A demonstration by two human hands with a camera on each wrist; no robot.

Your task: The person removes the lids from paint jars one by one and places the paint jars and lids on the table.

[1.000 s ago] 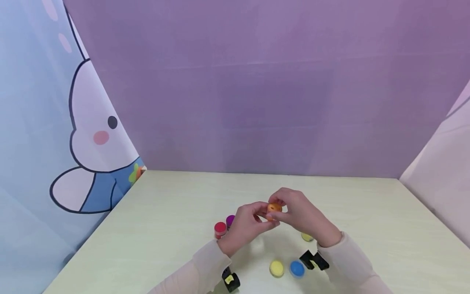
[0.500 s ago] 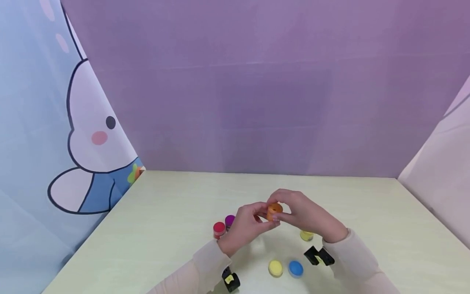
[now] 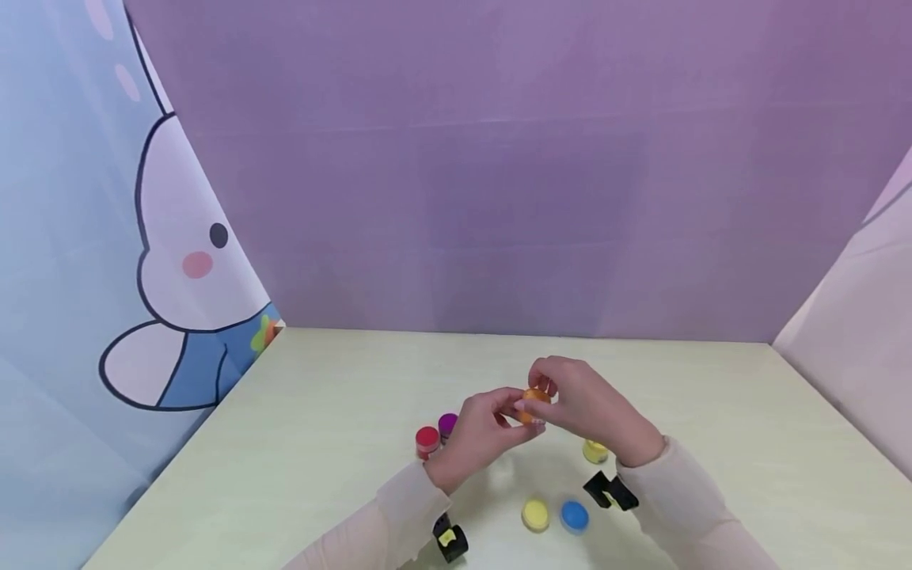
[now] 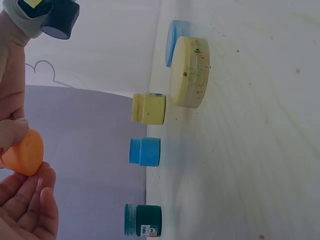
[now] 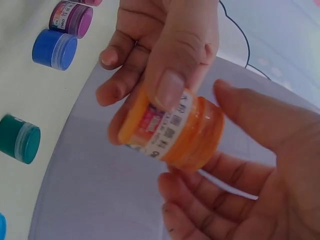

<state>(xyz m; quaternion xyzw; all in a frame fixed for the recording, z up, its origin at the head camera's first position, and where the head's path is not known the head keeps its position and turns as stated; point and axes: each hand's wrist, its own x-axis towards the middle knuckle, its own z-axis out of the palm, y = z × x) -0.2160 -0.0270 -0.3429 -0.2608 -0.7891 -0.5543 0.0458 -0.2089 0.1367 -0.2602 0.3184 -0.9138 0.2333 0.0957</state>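
A small orange paint jar point(image 3: 532, 409) with a printed label is held up between both hands, above the table. My left hand point(image 3: 480, 435) grips its labelled body, the thumb lying over the label in the right wrist view. Around the jar's narrower, translucent end point(image 5: 207, 135) are the curled fingers and thumb of my right hand point(image 3: 584, 404). The head view shows the right thumb crossing the jar's front, hiding part of it. In the left wrist view a round orange end of the jar point(image 4: 27, 152) shows between the fingers.
Red point(image 3: 427, 442) and purple point(image 3: 447, 424) jars stand left of the hands, a yellow jar point(image 3: 595, 451) right. Nearer me lie low yellow point(image 3: 536, 514) and blue point(image 3: 574, 516) discs. Wrist views add green point(image 4: 143, 220), light blue point(image 4: 145, 151) and dark blue point(image 5: 54, 50) jars.
My right hand has shifted on the jar, its fingers lifting a little and its thumb now crossing the front. The left hand keeps its grip, almost still.
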